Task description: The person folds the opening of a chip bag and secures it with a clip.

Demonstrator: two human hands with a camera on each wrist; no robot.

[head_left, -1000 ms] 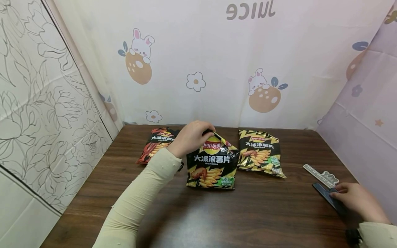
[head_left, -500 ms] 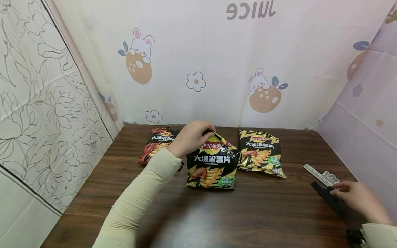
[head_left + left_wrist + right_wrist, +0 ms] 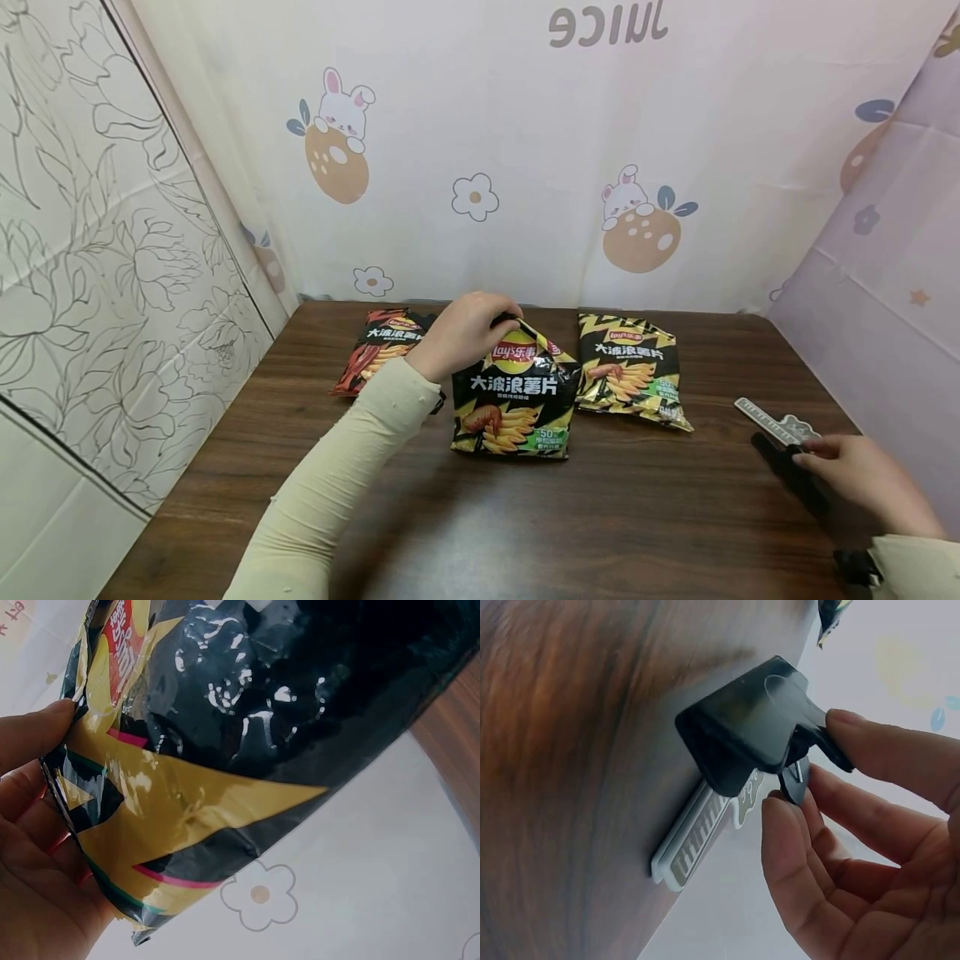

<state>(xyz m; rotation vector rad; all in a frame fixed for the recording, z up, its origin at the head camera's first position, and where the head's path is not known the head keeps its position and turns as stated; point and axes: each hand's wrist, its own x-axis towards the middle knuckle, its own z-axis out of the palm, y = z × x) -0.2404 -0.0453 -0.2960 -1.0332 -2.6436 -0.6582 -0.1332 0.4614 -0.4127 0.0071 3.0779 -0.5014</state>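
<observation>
At the middle of the table my left hand (image 3: 467, 335) pinches the folded top corner of a black-and-yellow chip bag (image 3: 513, 408), which stands upright. In the left wrist view, the thumb presses the shiny bag (image 3: 180, 802) against the fingers behind it. On the right, my right hand (image 3: 870, 483) holds a black bag clip (image 3: 791, 475) by its handles. The right wrist view has the thumb on one handle of the black clip (image 3: 742, 712) and fingers on the other. Just behind it lies a white clip (image 3: 772, 422) with a cloud-shaped handle.
Another black-and-yellow chip bag (image 3: 628, 371) lies to the right of the held one. A red-and-black chip bag (image 3: 382, 346) lies at the back left, partly hidden by the left hand and arm. A patterned curtain (image 3: 480, 125) stands behind the wooden table (image 3: 600, 525).
The black clip has turned in my right hand, its face now darker, and that hand has shifted slightly. My left hand and the chip bag stay where they were.
</observation>
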